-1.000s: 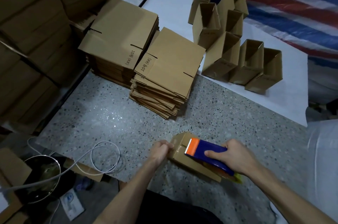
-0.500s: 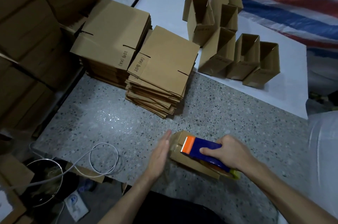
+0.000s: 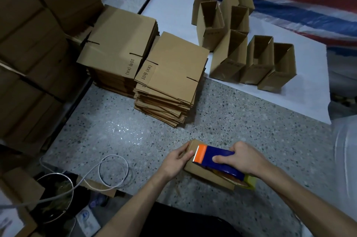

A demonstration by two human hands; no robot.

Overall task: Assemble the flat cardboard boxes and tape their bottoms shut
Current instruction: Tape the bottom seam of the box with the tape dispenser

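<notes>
Taping the bottom of a small cardboard box (image 3: 207,177), lying at lower centre of the frame on the speckled grey surface (image 3: 231,120), directly between the two hands. Gripping a blue-and-orange tape dispenser (image 3: 214,152) with the right hand (image 3: 243,157), fingers curled round its body, and pressing it onto the box's upward face. Bracing the box's upper-left end with the left hand (image 3: 176,161), fingers fairly straight against the end, thumb over the top edge, holding nothing else.

Laying the dispenser along the box's long axis, slanting from upper left to lower right, toothed orange end pointing upper left and almost touching the left thumb. Judging the strip as nearly run out to that end, and expecting a tear there, with the left hand nearer and placed for smoothing the tail down.

Reading "10호 (KK)" on the top sheets of both flat stacks, the nearer stack (image 3: 173,74) and the farther stack (image 3: 119,43), above centre. Finding no legible brand on the dispenser. Noting assembled boxes (image 3: 257,58) standing open at upper right on a white sheet (image 3: 309,82).
</notes>
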